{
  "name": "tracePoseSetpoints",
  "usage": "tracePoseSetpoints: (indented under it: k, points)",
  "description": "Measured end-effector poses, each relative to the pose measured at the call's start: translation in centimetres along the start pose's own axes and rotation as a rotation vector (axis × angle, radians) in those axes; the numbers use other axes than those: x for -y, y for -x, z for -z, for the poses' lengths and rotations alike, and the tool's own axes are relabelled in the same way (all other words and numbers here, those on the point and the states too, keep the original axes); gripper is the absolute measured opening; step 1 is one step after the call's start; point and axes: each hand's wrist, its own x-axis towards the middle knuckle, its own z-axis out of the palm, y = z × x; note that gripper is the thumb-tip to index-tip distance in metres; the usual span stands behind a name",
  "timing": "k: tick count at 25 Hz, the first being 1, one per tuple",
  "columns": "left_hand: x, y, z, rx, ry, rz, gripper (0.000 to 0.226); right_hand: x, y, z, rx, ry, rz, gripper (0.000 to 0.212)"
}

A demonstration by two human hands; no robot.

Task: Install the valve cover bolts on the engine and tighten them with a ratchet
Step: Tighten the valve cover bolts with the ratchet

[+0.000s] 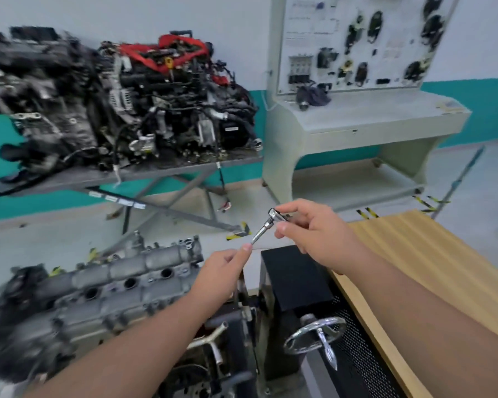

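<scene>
My right hand [311, 234] grips a chrome ratchet [276, 215] by its handle, held in the air above the stand. A socket extension [260, 232] points down-left from the ratchet head. My left hand [223, 268] pinches the lower tip of that extension between thumb and fingertips. The grey valve cover [127, 280] of the engine lies at lower left, with three dark round plug holes along its top. No bolt is clearly visible in either hand.
A black box [293, 277] and a chrome handwheel [314, 336] belong to the engine stand below my hands. A wooden bench top [431, 268] runs along the right. Another engine [161, 101] sits on a grey table at the back left, beside a training panel console [357, 116].
</scene>
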Motion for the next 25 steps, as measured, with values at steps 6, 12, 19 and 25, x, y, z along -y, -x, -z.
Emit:
tracePoseSetpoints:
  k: [6, 12, 19, 25]
  points:
    - [-0.2, 3.1, 4.4, -0.154, 0.082, 0.11, 0.067, 3.2, -1.6, -2.5, 0.078, 0.027, 0.136, 0.026]
    - [1.0, 5.1, 8.4, -0.196, 0.057, 0.099, 0.066, 6.3, -2.7, -6.4, 0.097, 0.096, 0.284, 0.029]
    - [5.7, 4.0, 15.0, -0.128, 0.008, 0.03, 0.069, 8.4, -5.2, -12.2, 0.124, 0.19, 0.3, 0.026]
    - [10.2, 2.1, 22.3, 0.111, 0.07, 0.015, 0.071, 11.3, -7.8, -19.3, 0.133, 0.262, 0.301, 0.033]
